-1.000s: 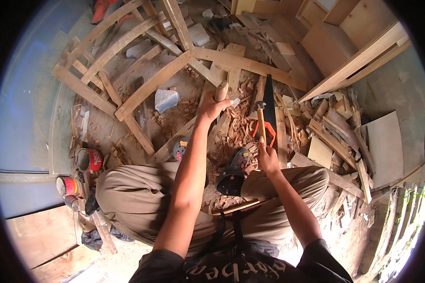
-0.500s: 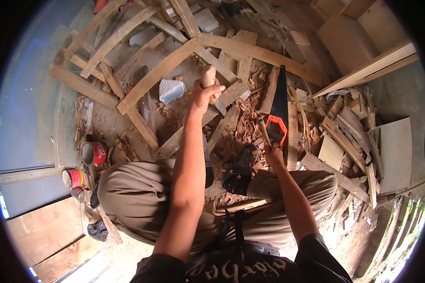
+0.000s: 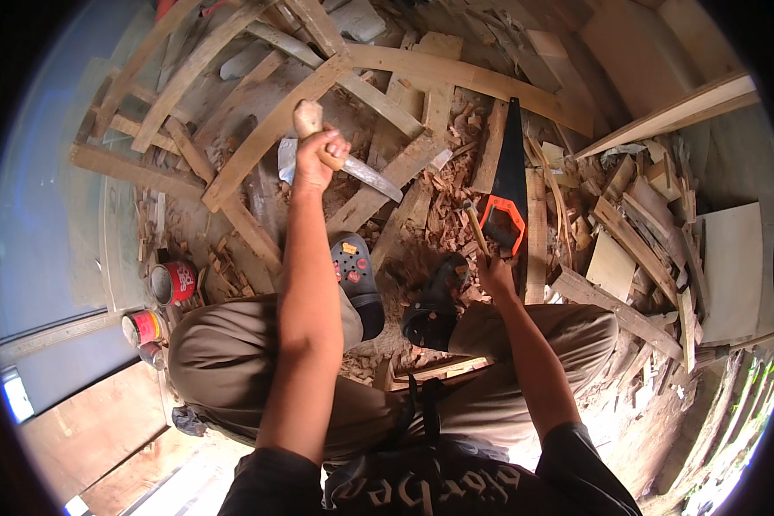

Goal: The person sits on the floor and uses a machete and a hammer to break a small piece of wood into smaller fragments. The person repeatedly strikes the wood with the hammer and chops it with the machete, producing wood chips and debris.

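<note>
My left hand is wrapped round the thick wooden handle of a metal-bladed tool. Its slightly curved blade slants down to the right over the timber; whether it is a knife or a chisel I cannot tell. My right hand closes on a slim wooden stick with a dark upper end, above my right knee. Just past that hand stands a handsaw with a black blade and an orange handle, its blade pointing away from me. Joined wooden pieces lie beyond my feet, beneath the blade.
A curved wooden frame spreads across the far left and middle. Wood shavings cover the ground between my shoes. Scrap boards pile up at right. Two cans, one red and one with a pale lid, sit at left.
My left hand has moved left with the bladed tool, whose blade now shows at fuller length. My right hand stays nearly in place. The view has shifted slightly.
</note>
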